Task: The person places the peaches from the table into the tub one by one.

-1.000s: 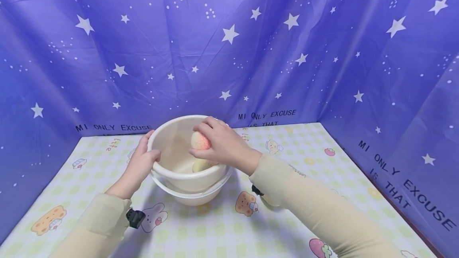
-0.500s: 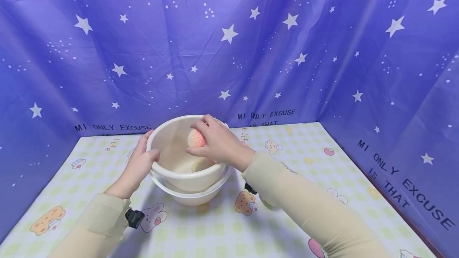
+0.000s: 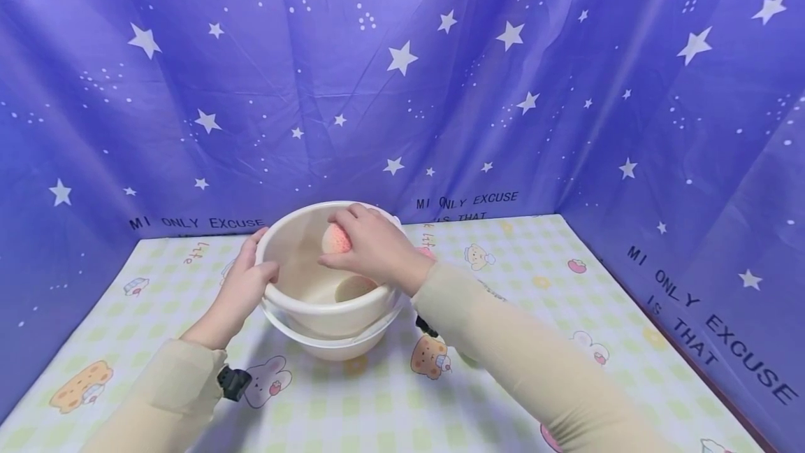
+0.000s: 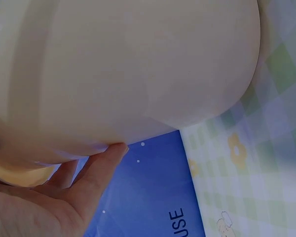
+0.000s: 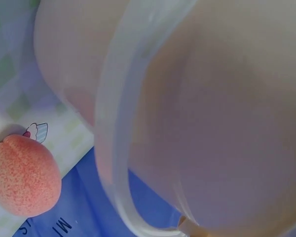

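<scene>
In the head view, a deep cream bowl [image 3: 295, 243] sits in a second white bowl [image 3: 336, 351], whose rim and lower side show beneath it. My left hand [image 3: 242, 285] grips the cream bowl's left rim, thumb over the edge and fingers outside; the left wrist view shows those fingers [image 4: 101, 170] against its wall. Over the bowl's inside, my right hand [image 3: 374, 247] holds a pink and white peach [image 3: 337, 238] between thumb and fingers. Below that hand, a pale yellowish fruit [image 3: 353, 289] lies on the bowl's bottom, partly hidden. Its kind is unclear.
Another peach [image 5: 24, 175] lies on the table beyond the bowls, mostly hidden in the head view. Something pale green [image 3: 472, 361] shows under the right sleeve. A checked cloth [image 3: 352, 411] covers the table; a purple starry curtain [image 3: 352, 89] stands close behind the bowls.
My right hand has shifted slightly left with the peach, farther over the bowl's inside. The left hand and both bowls stay in place.
</scene>
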A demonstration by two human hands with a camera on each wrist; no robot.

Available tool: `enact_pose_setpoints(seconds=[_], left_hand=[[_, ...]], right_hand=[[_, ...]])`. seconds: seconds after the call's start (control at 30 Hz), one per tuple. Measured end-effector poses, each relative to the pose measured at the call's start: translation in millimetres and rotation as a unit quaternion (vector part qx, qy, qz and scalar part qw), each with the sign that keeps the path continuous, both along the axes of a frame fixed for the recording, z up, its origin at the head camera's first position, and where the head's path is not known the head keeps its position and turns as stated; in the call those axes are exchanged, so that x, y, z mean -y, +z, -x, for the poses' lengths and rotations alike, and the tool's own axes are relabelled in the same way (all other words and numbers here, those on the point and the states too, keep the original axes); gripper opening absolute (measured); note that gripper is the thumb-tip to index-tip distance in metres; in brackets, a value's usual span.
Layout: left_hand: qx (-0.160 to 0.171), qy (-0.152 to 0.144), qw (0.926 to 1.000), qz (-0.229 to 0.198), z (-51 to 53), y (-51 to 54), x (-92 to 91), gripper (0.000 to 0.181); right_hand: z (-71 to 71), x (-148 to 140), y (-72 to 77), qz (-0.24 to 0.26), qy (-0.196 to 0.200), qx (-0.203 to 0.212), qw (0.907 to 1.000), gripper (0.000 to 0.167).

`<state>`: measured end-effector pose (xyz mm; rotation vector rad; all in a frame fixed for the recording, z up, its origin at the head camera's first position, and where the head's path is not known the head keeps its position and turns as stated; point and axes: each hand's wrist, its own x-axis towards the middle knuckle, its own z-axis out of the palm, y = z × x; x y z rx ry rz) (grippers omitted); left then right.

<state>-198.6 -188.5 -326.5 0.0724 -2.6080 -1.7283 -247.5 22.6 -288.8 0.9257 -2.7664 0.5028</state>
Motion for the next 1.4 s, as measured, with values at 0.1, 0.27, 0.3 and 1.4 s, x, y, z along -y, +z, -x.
enact_pose_setpoints(seconds=[0.1, 0.27, 0.3, 1.4], left_hand=[[-0.001, -0.002, 1.0000, 0.000, -0.2, 0.0, -0.2, 0.092], [-0.005, -0.003, 1.0000, 0.002, 0.0, -0.1, -0.4, 0.091], [-0.005, -0.003, 1.0000, 0.003, 0.0, 0.0, -0.3, 0.091], [-0.002, 0.002, 1.0000, -0.007, -2.6, 1.1, -1.5, 0.091]], right_hand=[[1.0, 3.0, 0.2, -0.004, -0.003, 0.003, 1.0000, 0.064], [2.3, 5.8, -0.8, -0.012, -0.008, 0.003, 0.9999, 0.064], [2.5, 6.1, -1.1, -0.013, -0.009, 0.002, 0.9999, 0.064], [-0.5, 4.3, -2.2, 0.005, -0.021, -0.059, 0.9980, 0.058]])
